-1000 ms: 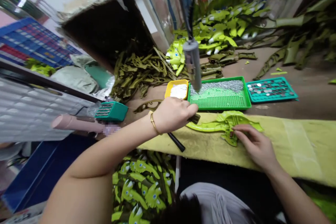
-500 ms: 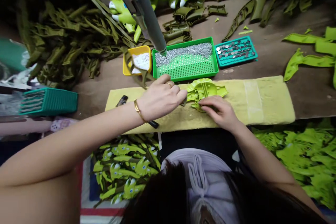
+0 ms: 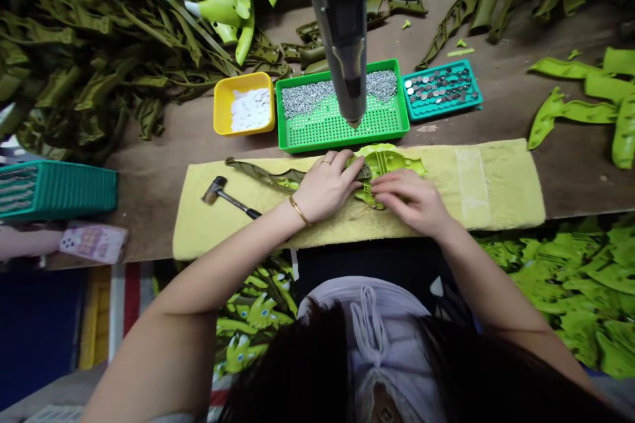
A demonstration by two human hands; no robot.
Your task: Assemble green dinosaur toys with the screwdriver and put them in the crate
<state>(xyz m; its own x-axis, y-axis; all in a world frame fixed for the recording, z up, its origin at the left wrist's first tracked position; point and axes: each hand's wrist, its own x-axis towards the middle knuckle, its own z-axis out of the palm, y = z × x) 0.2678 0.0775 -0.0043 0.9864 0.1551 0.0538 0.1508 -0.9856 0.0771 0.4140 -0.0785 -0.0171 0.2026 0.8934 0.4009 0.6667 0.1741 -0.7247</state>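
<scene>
On the yellow cloth [image 3: 506,178] lies a bright green plastic shell [image 3: 391,160], its hollow ribbed side up. My left hand [image 3: 327,186] is closed over the end of a long olive plastic piece [image 3: 265,176], which meets the shell's left side. The rest of that piece stretches left across the cloth. At the shell's lower edge, my right hand [image 3: 409,197] has its fingers pressed together on the green plastic. A small hammer [image 3: 233,200] with a black handle rests on the cloth, left of my left forearm.
A dark power screwdriver [image 3: 342,33] hangs over a green tray [image 3: 297,140] of screws. Beside it are a yellow bin [image 3: 219,106] of white pieces and a teal tray [image 3: 444,109] of metal discs. Olive parts [image 3: 64,39] are heaped at the left.
The olive piece has come down onto the cloth against the green shell, with my left hand over its end. The hanging screwdriver has swung right. The view has shifted slightly.
</scene>
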